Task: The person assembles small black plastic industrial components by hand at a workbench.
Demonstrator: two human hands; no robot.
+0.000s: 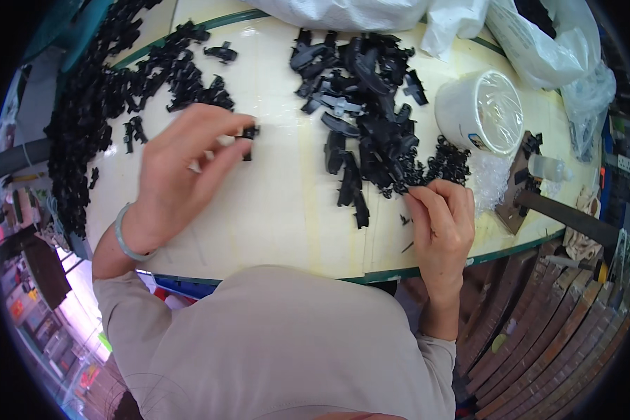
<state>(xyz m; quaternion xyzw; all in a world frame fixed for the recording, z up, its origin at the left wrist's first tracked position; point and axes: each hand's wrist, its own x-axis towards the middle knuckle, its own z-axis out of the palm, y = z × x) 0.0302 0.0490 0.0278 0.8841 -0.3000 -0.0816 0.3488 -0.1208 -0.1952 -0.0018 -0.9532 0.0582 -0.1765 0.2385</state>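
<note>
My left hand (178, 168), with a pale bangle at the wrist, pinches a small black plastic part (250, 131) between thumb and fingertips above the cream tabletop (273, 224). My right hand (442, 224) has its thumb and fingertips pressed together at the near edge of a heap of tiny black pieces (446, 164). Whatever those fingertips hold, if anything, is too small to make out. Between the hands and farther back lies a pile of larger curved black plastic parts (374, 70). Several assembled-looking black parts (189, 80) spread beyond my left hand.
A white tub (458, 108) lined with clear plastic stands at the right, near small clear pieces (490, 182). White plastic bags (546, 42) line the far side. A metal bar (567, 217) reaches over the right edge, beside a small clear bottle (547, 168). Black parts (77, 154) crowd the left edge.
</note>
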